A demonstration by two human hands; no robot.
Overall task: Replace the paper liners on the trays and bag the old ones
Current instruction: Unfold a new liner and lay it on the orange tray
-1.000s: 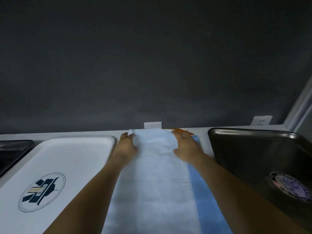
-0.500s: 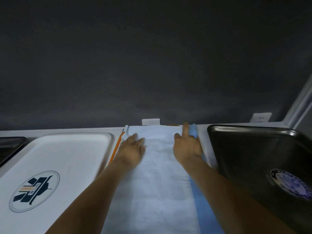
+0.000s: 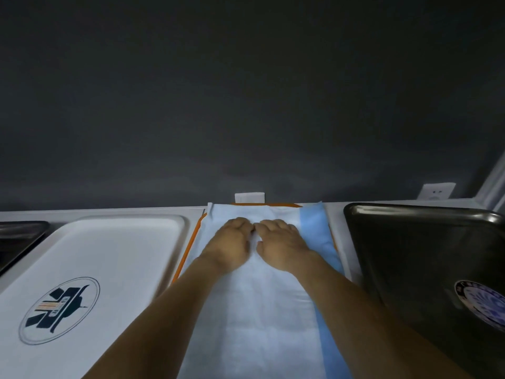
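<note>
A pale blue paper liner [image 3: 262,310] with a darker blue strip along its right side lies over an orange tray [image 3: 188,250], of which only thin edges show. My left hand [image 3: 232,244] and my right hand [image 3: 281,244] sit side by side near the liner's far end. Their knuckles are up and their fingers are bent down into the paper. The fingertips meet at a small raised fold, which both hands seem to pinch. The fingertips themselves are hidden.
A white tray [image 3: 175,242] with a round logo lies to the left, with a dark tray's corner [image 3: 21,233] beyond it. A black tray [image 3: 410,242] with a round emblem lies to the right. A dark wall rises behind the counter, with a socket [image 3: 437,190] on it.
Both hands have drawn back from the liner's far corners and come together at its middle. Their fingers lay flatter before and are now bent.
</note>
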